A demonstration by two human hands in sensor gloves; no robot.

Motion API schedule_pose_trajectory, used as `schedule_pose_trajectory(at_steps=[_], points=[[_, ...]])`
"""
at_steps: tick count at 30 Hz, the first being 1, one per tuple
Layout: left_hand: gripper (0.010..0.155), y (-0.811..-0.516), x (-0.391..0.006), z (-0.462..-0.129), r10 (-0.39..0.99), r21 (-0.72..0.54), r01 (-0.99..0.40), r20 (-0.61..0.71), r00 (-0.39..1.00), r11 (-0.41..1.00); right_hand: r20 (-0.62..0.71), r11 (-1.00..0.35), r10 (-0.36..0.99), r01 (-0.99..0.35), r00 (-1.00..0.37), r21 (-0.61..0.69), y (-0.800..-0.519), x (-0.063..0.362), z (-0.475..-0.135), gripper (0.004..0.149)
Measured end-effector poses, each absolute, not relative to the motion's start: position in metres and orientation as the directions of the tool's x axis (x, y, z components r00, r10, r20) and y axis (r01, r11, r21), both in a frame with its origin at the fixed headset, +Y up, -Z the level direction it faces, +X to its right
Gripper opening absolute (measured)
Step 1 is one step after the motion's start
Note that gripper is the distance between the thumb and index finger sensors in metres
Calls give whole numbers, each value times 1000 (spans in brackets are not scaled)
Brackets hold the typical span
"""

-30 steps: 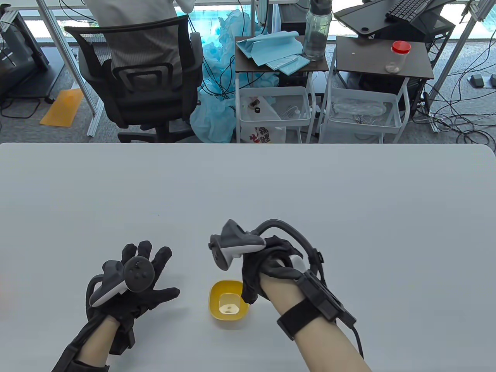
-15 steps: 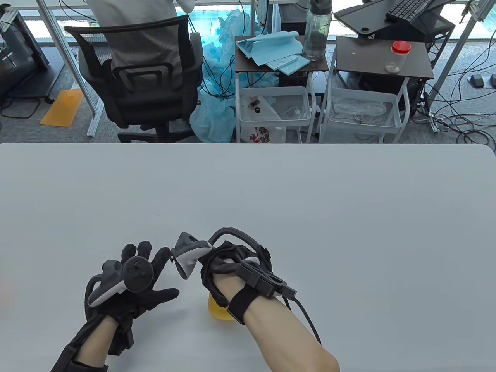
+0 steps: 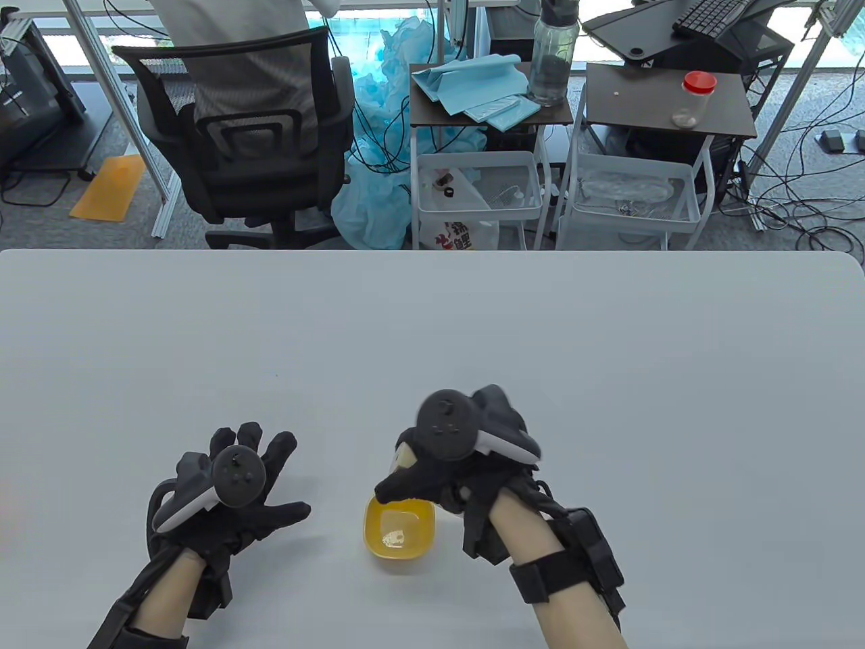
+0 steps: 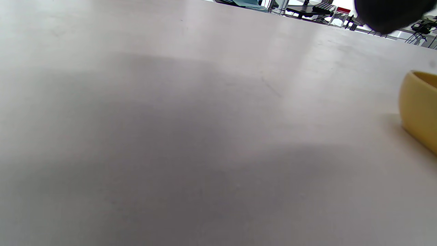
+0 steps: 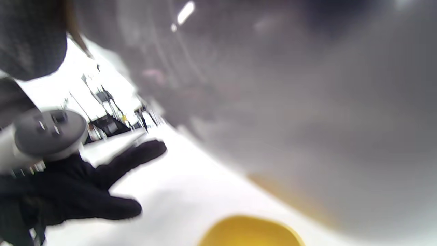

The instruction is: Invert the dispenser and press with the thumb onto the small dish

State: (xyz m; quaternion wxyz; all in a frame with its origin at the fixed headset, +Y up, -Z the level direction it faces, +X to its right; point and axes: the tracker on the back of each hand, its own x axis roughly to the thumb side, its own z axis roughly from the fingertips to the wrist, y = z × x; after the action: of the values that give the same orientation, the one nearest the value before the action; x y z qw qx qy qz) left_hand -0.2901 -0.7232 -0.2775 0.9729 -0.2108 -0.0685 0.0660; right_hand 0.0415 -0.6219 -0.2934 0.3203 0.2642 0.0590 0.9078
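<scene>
A small yellow dish (image 3: 399,531) sits on the table near the front edge, with a pale dab (image 3: 394,538) in its bottom. My right hand (image 3: 432,481) is just behind and above the dish, back of the hand up, and grips the dispenser (image 3: 404,460). Only a pale part of the dispenser shows between thumb and fingers. In the blurred right wrist view its grey body (image 5: 290,102) fills the frame above the dish (image 5: 251,234). My left hand (image 3: 233,490) rests open and spread on the table, left of the dish, holding nothing. The dish's side shows in the left wrist view (image 4: 421,109).
The grey table (image 3: 608,378) stretches far behind and to both sides of the hands. Beyond its far edge stand an office chair (image 3: 243,135) and two small carts (image 3: 486,122).
My right hand has rolled back so its tracker faces up, and has moved right and off the dish, which shows again. My left hand has not moved.
</scene>
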Motion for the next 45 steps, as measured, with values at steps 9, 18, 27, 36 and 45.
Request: schedule_pose_trajectory(at_steps=[9, 18, 27, 36, 45], points=[[93, -723, -284, -274, 142, -412, -76, 132, 981, 908, 527, -187, 838, -982, -140, 36, -680, 126, -259, 79], [93, -725, -282, -275, 138, -421, -71, 131, 982, 904, 537, -204, 831, -977, -143, 55, -694, 125, -261, 79], [94, -726, -283, -275, 150, -420, -81, 134, 980, 904, 457, -569, 786, -776, -417, 271, -639, 109, -265, 79], [94, -725, -285, -274, 167, -417, -96, 137, 976, 904, 391, -846, 269, -22, -880, 533, -595, 38, -293, 80], [94, -726, -284, -274, 167, -425, -91, 144, 975, 901, 505, -664, -278, 543, -817, 514, -624, -56, -304, 85]])
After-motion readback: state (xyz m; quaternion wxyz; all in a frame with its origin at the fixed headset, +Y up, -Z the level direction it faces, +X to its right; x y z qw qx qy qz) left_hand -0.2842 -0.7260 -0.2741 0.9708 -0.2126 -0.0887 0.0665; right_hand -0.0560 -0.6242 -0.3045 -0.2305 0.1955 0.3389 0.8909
